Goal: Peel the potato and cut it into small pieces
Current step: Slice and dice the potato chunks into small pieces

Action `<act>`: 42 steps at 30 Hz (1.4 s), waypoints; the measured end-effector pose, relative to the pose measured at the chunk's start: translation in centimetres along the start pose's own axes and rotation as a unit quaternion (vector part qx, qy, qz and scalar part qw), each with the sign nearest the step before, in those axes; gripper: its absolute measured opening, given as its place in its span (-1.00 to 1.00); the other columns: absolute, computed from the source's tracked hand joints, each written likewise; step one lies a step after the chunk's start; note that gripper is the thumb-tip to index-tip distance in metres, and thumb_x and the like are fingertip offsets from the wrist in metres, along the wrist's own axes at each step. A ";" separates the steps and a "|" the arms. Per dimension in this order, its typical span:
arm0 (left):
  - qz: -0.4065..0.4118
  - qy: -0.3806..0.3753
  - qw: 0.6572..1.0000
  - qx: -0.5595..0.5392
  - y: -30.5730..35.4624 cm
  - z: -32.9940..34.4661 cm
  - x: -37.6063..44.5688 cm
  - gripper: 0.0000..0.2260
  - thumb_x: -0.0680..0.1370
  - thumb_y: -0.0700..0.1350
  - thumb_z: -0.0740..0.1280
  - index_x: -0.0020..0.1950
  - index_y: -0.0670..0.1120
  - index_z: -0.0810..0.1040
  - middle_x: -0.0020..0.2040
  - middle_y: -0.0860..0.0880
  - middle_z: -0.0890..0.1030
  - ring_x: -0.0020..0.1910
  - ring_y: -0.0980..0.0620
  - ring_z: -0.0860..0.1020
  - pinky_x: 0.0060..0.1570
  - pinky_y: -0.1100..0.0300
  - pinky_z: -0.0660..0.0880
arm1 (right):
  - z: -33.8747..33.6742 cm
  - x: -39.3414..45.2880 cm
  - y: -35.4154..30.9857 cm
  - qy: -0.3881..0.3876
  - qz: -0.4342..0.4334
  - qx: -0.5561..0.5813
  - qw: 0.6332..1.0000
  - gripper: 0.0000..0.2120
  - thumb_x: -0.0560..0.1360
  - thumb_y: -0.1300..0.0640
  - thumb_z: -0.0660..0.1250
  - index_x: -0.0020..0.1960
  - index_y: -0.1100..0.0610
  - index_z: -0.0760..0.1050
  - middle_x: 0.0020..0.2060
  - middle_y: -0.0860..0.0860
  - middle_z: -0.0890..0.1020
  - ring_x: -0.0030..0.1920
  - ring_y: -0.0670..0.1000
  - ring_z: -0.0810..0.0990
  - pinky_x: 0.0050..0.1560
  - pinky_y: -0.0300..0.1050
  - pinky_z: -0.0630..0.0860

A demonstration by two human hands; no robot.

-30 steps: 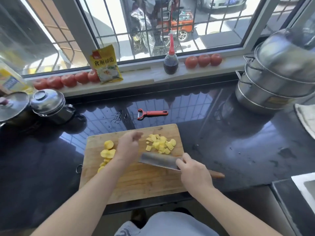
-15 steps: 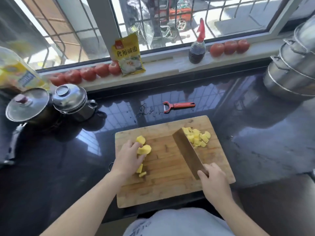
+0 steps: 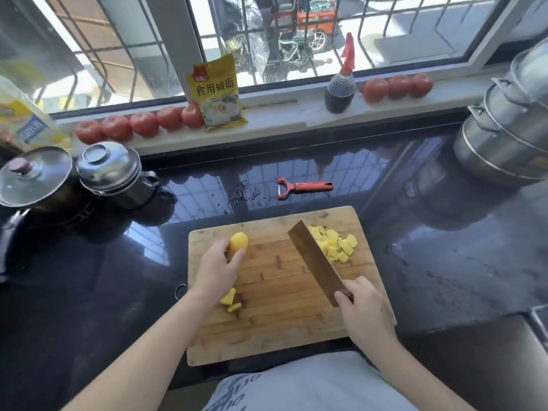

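A: On the cutting board (image 3: 275,330), left half: left hand (image 3: 215,271) has its fingers curled round a peeled potato chunk (image 3: 239,242). The chunk pokes out past the fingertips toward the window, long axis roughly front-to-back.

B: And the knife?

A: Right hand (image 3: 363,314) is wrapped round the cleaver (image 3: 315,259) handle at the board's near right. The blade runs diagonally up-left, tip pointing toward the board's far edge, flat side facing the camera. Can't tell if the edge touches the wood.

B: Which way is the chunk from the blade?

A: Left of it, apart, with bare board between. The left hand is nearer by far; it's already on it. My read: the chunk has to come right, or the blade left, before the next cut, and the long axis should sit across the blade.

B: Progress?

A: The diced pile (image 3: 336,244) sits just right of the blade at the far right corner. Two small offcuts (image 3: 229,301) lie by the left wrist. The red peeler (image 3: 302,186) lies on the counter beyond the board, so peeling looks done; I judge the cutting is past halfway.
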State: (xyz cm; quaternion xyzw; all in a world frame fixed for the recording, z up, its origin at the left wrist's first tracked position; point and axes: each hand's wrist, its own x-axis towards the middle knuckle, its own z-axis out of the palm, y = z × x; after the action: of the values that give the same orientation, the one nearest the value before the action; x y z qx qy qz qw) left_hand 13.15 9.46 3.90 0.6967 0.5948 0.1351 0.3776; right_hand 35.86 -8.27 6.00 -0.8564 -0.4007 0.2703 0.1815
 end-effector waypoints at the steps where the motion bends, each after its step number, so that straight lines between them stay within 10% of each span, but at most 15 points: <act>1: -0.049 -0.017 0.994 -0.096 0.9 0.1 -0.3 -0.90 0.70 -0.03 0.29 0.13 -0.03 0.54 -0.02 -0.01 0.60 -0.04 -0.03 0.55 -0.13 0.11 0.47 | 0.0 0.3 0.2 -0.002 -0.003 0.008 1.000 -0.82 0.62 0.14 0.28 -0.14 0.01 0.55 -0.19 -0.09 0.46 -0.20 -0.16 0.47 -0.35 -0.28 0.27; 6: -0.308 -0.144 0.857 -0.387 2.2 2.6 -0.9 -0.85 0.73 -0.16 0.20 0.24 -0.15 0.49 0.01 -0.15 0.58 -0.12 -0.08 0.54 -0.19 0.09 0.47 | 0.0 0.8 1.0 -0.010 0.002 0.020 1.000 -0.77 0.61 0.15 0.29 -0.21 -0.01 0.51 -0.20 -0.09 0.45 -0.19 -0.09 0.48 -0.18 -0.02 0.53; 8: -0.315 -0.144 0.872 -0.347 1.8 3.7 -0.8 -0.83 0.73 -0.13 0.18 0.19 -0.19 0.50 -0.10 -0.17 0.57 -0.27 -0.06 0.50 -0.27 0.11 0.46 | 0.1 0.8 1.2 -0.013 0.008 0.011 1.000 -0.78 0.61 0.13 0.29 -0.21 0.01 0.52 -0.21 -0.09 0.45 -0.19 -0.09 0.48 -0.17 0.03 0.55; 11: -0.186 -0.203 0.961 -0.037 1.9 4.3 -0.5 -0.76 0.71 0.00 0.17 0.26 -0.08 0.52 0.05 -0.12 0.65 -0.12 -0.06 0.57 -0.14 0.11 0.45 | 0.2 0.9 1.4 -0.023 0.002 0.010 1.000 -0.80 0.61 0.13 0.29 -0.19 0.05 0.54 -0.20 -0.08 0.46 -0.19 -0.09 0.48 -0.16 0.01 0.55; 13: -0.098 -0.252 0.956 0.113 2.1 4.2 -0.3 -0.71 0.72 0.02 0.20 0.41 -0.03 0.46 0.25 -0.08 0.60 0.09 -0.07 0.56 -0.02 0.09 0.43 | 0.2 0.9 1.3 -0.029 -0.004 0.009 1.000 -0.80 0.61 0.12 0.29 -0.19 0.03 0.54 -0.20 -0.09 0.46 -0.19 -0.10 0.48 -0.20 -0.08 0.52; 25: -0.023 -0.046 0.992 0.117 -3.6 -3.2 2.8 -0.83 0.52 -0.05 0.53 -0.11 0.11 0.55 0.00 0.03 0.56 0.04 -0.03 0.53 -0.07 0.09 0.42 | 0.2 0.8 2.1 -0.031 0.019 0.000 0.999 -0.79 0.60 0.12 0.29 -0.21 0.11 0.52 -0.23 -0.06 0.44 -0.21 -0.04 0.48 -0.16 0.04 0.56; 29: 0.012 -0.068 0.984 0.163 -5.5 -2.4 2.4 -0.91 0.58 -0.03 0.47 -0.04 0.16 0.60 -0.02 0.07 0.56 0.09 -0.06 0.52 0.01 0.07 0.46 | 0.1 0.7 2.2 -0.032 0.021 -0.002 0.999 -0.82 0.59 0.09 0.30 -0.18 0.06 0.54 -0.21 -0.09 0.47 -0.19 -0.06 0.49 -0.15 0.04 0.58; 33: 0.140 0.112 0.966 0.185 -3.8 -0.6 -0.6 -0.80 0.58 -0.11 0.45 0.19 -0.12 0.64 0.12 -0.07 0.57 0.15 -0.09 0.49 0.17 -0.05 0.54 | 0.1 0.6 2.6 -0.025 0.030 0.002 0.999 -0.79 0.59 0.13 0.30 -0.23 0.05 0.51 -0.22 -0.06 0.46 -0.20 -0.05 0.49 -0.18 -0.01 0.54; 38: 0.395 -0.141 0.872 0.253 -1.2 5.9 -3.5 -0.59 0.58 -0.08 0.45 0.42 0.05 0.52 0.41 -0.02 0.50 0.39 -0.05 0.44 0.30 0.02 0.54 | -0.3 0.3 3.2 -0.027 0.037 0.014 0.999 -0.78 0.60 0.14 0.29 -0.22 0.06 0.51 -0.21 -0.04 0.47 -0.21 -0.04 0.50 -0.20 -0.01 0.56; 42: 0.440 -0.182 0.811 0.339 -0.6 7.0 -2.2 -0.71 0.64 -0.09 0.37 0.36 -0.06 0.54 0.34 -0.08 0.56 0.27 -0.07 0.52 0.16 0.02 0.61 | -0.8 0.1 3.5 -0.023 0.032 0.007 0.999 -0.79 0.61 0.13 0.29 -0.20 0.07 0.53 -0.21 -0.03 0.47 -0.23 -0.05 0.51 -0.23 -0.04 0.57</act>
State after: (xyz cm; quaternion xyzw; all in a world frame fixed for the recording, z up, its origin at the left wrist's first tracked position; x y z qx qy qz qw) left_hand 16.64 4.84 -0.64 0.9797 0.1525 -0.0527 0.1193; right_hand 38.42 -10.40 4.73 -0.8609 -0.3756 0.2986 0.1694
